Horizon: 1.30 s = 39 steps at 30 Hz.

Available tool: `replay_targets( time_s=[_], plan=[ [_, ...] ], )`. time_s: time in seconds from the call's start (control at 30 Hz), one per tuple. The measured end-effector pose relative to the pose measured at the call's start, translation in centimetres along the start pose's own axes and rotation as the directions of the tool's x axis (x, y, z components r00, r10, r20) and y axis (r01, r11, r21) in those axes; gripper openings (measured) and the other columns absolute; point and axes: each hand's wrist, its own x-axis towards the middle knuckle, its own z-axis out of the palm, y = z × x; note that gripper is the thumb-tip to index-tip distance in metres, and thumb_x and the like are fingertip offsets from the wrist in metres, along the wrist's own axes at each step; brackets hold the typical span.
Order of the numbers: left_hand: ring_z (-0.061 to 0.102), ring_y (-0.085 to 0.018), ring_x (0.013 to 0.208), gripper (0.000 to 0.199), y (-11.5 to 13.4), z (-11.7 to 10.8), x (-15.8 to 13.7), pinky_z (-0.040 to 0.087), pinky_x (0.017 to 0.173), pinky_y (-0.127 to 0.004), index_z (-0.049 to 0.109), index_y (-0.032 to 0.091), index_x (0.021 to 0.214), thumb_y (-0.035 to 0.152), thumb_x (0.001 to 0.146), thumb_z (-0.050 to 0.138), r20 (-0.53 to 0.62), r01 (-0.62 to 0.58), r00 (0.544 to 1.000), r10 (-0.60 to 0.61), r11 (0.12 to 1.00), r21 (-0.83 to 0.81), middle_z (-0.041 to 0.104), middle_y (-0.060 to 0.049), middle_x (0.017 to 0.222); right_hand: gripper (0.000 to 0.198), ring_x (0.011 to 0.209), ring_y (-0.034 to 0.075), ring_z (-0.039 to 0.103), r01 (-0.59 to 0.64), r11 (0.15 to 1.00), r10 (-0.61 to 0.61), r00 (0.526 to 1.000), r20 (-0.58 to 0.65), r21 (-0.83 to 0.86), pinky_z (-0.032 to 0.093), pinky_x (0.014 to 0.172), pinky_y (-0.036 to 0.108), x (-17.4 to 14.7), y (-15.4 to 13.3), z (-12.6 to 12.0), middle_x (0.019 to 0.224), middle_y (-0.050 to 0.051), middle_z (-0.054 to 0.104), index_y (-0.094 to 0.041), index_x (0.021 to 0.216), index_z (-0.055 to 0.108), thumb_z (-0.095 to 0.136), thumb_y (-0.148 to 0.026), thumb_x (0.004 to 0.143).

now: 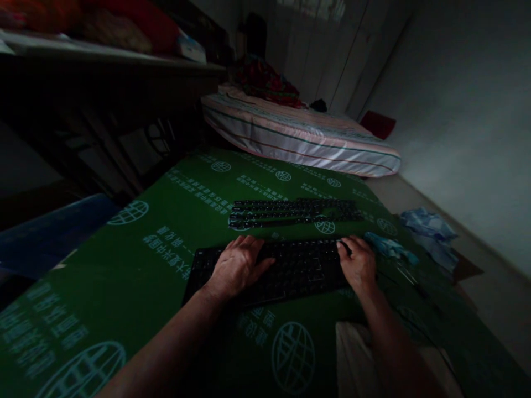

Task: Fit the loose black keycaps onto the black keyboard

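Observation:
A black keyboard (296,265) lies on a green printed cover (166,293), tilted slightly in view. My left hand (240,262) rests across its left part, fingers bent over the far edge and thumb stretched over the top face. At the right end, my right hand (359,262) grips the keyboard's edge with the fingers at the far corner and the thumb on top. Just beyond are several rows of small black pieces, which look like keycaps (274,210), laid out on the cover. Dim light hides detail on the keyboard's face.
A crumpled blue cloth or wrapper (392,247) and a thin tool like a screwdriver (415,279) lie right of the keyboard, near a dark cable (429,337). Behind stands a bed with a striped sheet (307,143). A loaded table (124,61) is at upper left.

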Motion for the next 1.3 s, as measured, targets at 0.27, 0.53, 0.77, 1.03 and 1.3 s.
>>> replay_targets(
  time_s=[0.27,0.53,0.77,1.03,1.3],
  plan=[
    [0.061,-0.022,0.087,0.04,-0.4,0.1,0.3,0.048,0.083,-0.037,0.06,0.018,0.097,0.052,0.087,0.042,-0.042,-0.025,0.999,0.025,1.0,0.014,0.066,-0.008,0.092,0.029,0.092,0.025,0.057,-0.052,0.994,0.05,0.998,-0.025,-0.097,0.046,0.082,0.038,-0.1,0.0,0.4,0.092,0.013,0.065,-0.015,0.091,0.069,0.048,-0.034,0.087],
    [0.063,-0.023,0.089,0.041,-0.2,-0.3,0.7,0.05,0.078,-0.035,0.062,0.018,0.097,0.054,0.085,0.045,-0.031,0.005,1.0,-0.003,0.999,0.045,0.067,-0.009,0.092,0.029,0.095,0.028,0.056,-0.112,0.982,0.123,0.99,0.063,-0.155,0.045,0.081,0.04,0.2,-1.0,-0.2,0.095,0.016,0.064,-0.013,0.092,0.069,0.048,-0.034,0.087],
    [0.063,-0.021,0.09,0.041,-0.6,0.2,0.5,0.049,0.078,-0.032,0.061,0.02,0.1,0.054,0.085,0.046,-0.055,0.001,0.998,0.003,0.997,0.072,0.067,-0.007,0.094,0.029,0.099,0.029,0.055,-0.127,0.977,0.144,0.985,0.091,-0.174,0.044,0.082,0.04,0.2,-1.4,-0.4,0.096,0.016,0.064,-0.014,0.091,0.069,0.049,-0.034,0.087],
    [0.062,-0.023,0.089,0.045,-1.2,0.4,0.6,0.049,0.08,-0.034,0.064,0.02,0.096,0.059,0.078,0.051,-0.03,0.073,0.997,-0.072,0.997,0.001,0.067,-0.007,0.09,0.032,0.109,0.026,0.05,-0.239,0.942,0.303,0.907,0.291,-0.235,0.039,0.088,0.035,0.8,-2.6,-1.4,0.112,0.013,0.06,-0.017,0.1,0.067,0.046,-0.038,0.088],
    [0.063,-0.024,0.088,0.048,-1.5,-0.2,-0.1,0.05,0.077,-0.034,0.065,0.02,0.094,0.063,0.076,0.05,-0.03,0.087,0.996,-0.087,0.996,0.002,0.068,-0.007,0.09,0.035,0.108,0.027,0.049,-0.253,0.93,0.336,0.877,0.343,-0.265,0.039,0.084,0.036,0.7,-4.2,-2.3,0.111,0.012,0.059,-0.019,0.102,0.066,0.043,-0.042,0.09]
  ],
)
